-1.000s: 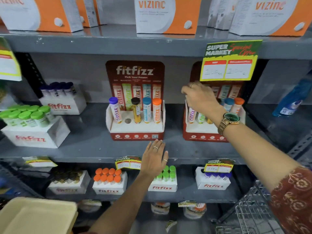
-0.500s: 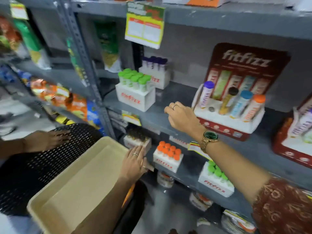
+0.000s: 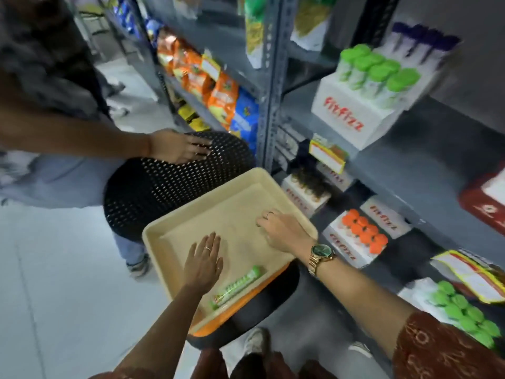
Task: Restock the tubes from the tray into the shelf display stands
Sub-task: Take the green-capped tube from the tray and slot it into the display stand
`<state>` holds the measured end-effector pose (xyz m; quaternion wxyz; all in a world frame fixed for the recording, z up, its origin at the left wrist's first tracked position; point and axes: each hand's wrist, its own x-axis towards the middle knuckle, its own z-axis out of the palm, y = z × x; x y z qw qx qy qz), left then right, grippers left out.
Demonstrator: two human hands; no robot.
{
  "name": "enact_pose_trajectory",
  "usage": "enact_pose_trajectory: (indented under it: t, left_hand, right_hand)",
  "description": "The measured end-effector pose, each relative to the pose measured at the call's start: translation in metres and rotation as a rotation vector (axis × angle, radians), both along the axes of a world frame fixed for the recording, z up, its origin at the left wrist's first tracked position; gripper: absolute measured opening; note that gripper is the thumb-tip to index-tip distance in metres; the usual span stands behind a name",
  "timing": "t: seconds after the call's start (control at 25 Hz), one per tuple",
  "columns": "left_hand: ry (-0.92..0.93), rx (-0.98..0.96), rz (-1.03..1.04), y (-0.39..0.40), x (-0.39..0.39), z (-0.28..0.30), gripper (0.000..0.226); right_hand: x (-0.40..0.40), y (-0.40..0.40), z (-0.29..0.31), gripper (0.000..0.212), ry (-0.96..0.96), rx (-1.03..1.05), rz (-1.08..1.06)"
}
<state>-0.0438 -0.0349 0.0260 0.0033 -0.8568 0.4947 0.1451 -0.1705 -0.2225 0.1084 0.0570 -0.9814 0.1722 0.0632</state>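
Observation:
A beige tray (image 3: 175, 228) rests on a chair seat below me. One green-capped tube (image 3: 237, 286) lies on its side in the tray's near corner. My left hand (image 3: 203, 262) hovers flat over the tray with fingers spread, just left of the tube, holding nothing. My right hand (image 3: 284, 233), with a watch on the wrist, is over the tray's right side with fingers curled down and nothing visible in them. At the right frame edge only a corner of a red display stand (image 3: 482, 203) shows.
Another person's hand (image 3: 179, 146) rests on the black mesh chair back (image 3: 175, 181) behind the tray. White fitfizz boxes of green-capped tubes (image 3: 379, 75) and orange-capped tubes (image 3: 364, 232) stand on grey shelves (image 3: 426, 165) to the right. Snack bags hang further back.
My view swung from the shelf stands down to the tray. My right hand left the shelf and came down over the tray; my left hand moved over the tray floor.

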Motion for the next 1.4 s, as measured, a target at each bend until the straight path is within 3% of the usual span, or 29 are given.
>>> enact_pose_trajectory:
  t: [0.24,0.44,0.6,0.8,1.04,1.28,1.4]
  left_hand:
    - [0.06,0.129,0.088,0.021,0.018,-0.039,0.063]
    - [0.165,0.239,0.127,0.023,0.02,-0.066,0.074]
    - [0.187,0.298,0.137,0.02,0.017,-0.078,0.078]
    - [0.201,0.314,0.134,0.022,0.02,-0.081,0.077]
    - [0.234,0.352,0.131,0.018,0.021,-0.073,0.076]
    - [0.288,0.354,0.116,0.008,0.031,-0.041,0.07]
    - [0.222,0.302,0.084,-0.009,0.026,-0.015,0.069]
  right_hand:
    - [0.023,0.041,-0.065,0.031,0.412,0.112,0.194]
    - [0.033,0.046,-0.081,0.044,0.559,0.283,0.199]
    - [0.036,0.054,-0.088,0.025,0.572,0.118,0.303]
    - [0.034,0.056,-0.099,0.026,0.57,0.046,0.389]
    - [0.029,0.053,-0.096,0.029,0.504,0.039,0.35]
    - [0.01,0.037,-0.055,0.025,0.36,-0.007,0.311]
    - [-0.007,0.02,-0.009,0.026,0.257,-0.004,0.223]
